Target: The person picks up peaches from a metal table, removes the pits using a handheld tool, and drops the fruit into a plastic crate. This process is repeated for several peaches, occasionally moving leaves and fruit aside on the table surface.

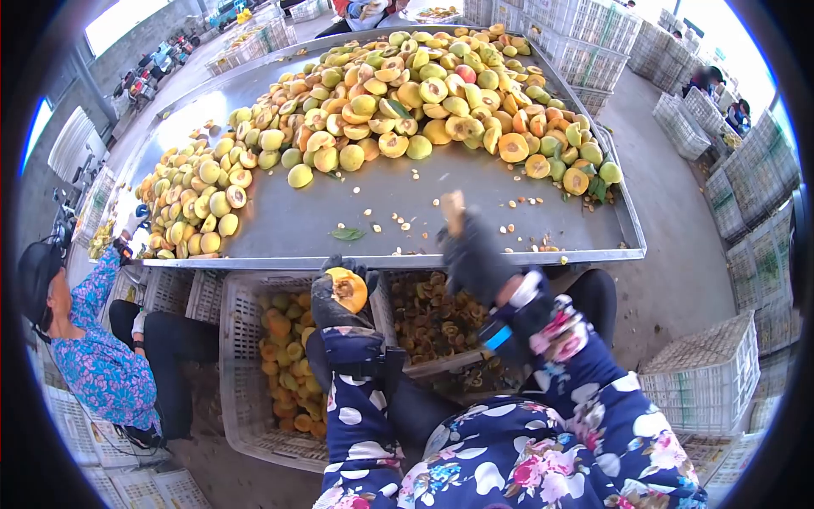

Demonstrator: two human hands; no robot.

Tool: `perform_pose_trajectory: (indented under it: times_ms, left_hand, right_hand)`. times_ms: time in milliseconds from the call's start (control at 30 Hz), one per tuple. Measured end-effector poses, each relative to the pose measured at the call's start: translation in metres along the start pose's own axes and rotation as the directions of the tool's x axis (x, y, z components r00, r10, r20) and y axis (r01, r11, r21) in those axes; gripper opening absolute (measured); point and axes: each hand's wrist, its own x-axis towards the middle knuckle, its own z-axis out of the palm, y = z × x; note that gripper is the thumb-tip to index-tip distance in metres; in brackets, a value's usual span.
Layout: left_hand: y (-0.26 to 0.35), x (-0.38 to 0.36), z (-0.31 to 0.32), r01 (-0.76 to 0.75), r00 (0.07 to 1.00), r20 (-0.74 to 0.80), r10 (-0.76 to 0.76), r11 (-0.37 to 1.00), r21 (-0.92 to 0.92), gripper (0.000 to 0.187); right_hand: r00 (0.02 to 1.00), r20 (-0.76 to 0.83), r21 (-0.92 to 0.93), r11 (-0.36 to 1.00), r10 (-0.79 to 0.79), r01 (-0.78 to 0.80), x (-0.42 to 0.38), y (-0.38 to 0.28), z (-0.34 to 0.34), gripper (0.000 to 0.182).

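Observation:
My left hand (332,299), in a dark glove, is closed around a halved peach (349,288), cut face up, held above the white crate of peach halves (246,365). My right hand (471,253), also gloved, grips a small tool with a pale wooden handle (453,209), raised over the front edge of the metal table (398,254). A big pile of yellow-green peaches (398,93), some cut open, covers the far part of the table. Below my right hand sits a crate of brown pits (432,318).
A person in a blue patterned top (102,356) sits at my left, one gloved hand at the table corner. Pits and a leaf (348,233) lie scattered on the table. White plastic crates (704,373) stand stacked at right and behind.

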Motion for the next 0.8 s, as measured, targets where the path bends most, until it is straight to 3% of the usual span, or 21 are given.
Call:
perform_pose_trajectory:
  times_ms: [67,167,200,267,400,533,667,700,800]
  left_hand:
    - [0.006,-0.017,0.012,0.046,0.991,0.124,-0.046,0.999,0.005,0.040]
    - [0.007,-0.032,0.031,0.153,0.974,0.182,-0.132,0.982,-0.109,0.049]
    - [0.007,-0.037,0.035,0.210,0.938,0.309,-0.160,0.969,-0.134,0.059]
    - [0.002,-0.042,0.044,0.260,0.905,0.387,-0.178,0.950,-0.171,0.067]
    - [-0.008,-0.053,0.058,0.279,0.894,0.401,-0.199,0.948,-0.151,0.059]
    - [-0.018,-0.048,0.065,0.167,0.882,0.444,-0.154,0.986,0.012,0.046]
    - [-0.026,-0.059,0.074,0.090,0.775,0.616,-0.142,0.989,0.115,0.062]
    - [-0.026,-0.060,0.075,0.135,0.786,0.595,-0.166,0.986,0.097,0.070]
    - [-0.031,-0.064,0.078,0.141,0.763,0.629,-0.152,0.988,0.068,0.068]
  right_hand:
    - [0.986,-0.152,0.197,0.980,0.067,-0.036,0.008,-0.013,-0.043,0.020]
    - [0.987,-0.079,0.158,0.979,0.139,-0.125,-0.009,-0.012,-0.079,0.020]
    - [0.985,-0.035,0.188,0.969,0.171,-0.161,-0.017,0.000,-0.082,0.020]
    - [0.972,0.054,0.248,0.940,0.230,-0.236,-0.035,0.027,-0.083,0.020]
    - [0.941,0.118,0.248,0.908,0.318,-0.338,-0.070,0.069,-0.079,0.017]
    - [0.917,0.136,0.245,0.884,0.374,-0.397,-0.094,0.080,-0.077,0.018]
    - [0.873,0.205,0.156,0.866,0.443,-0.476,-0.106,0.094,-0.081,0.020]
    - [0.872,0.200,0.165,0.862,0.446,-0.479,-0.108,0.088,-0.080,0.020]
    - [0.857,0.218,0.181,0.843,0.468,-0.506,-0.114,0.107,-0.081,0.020]
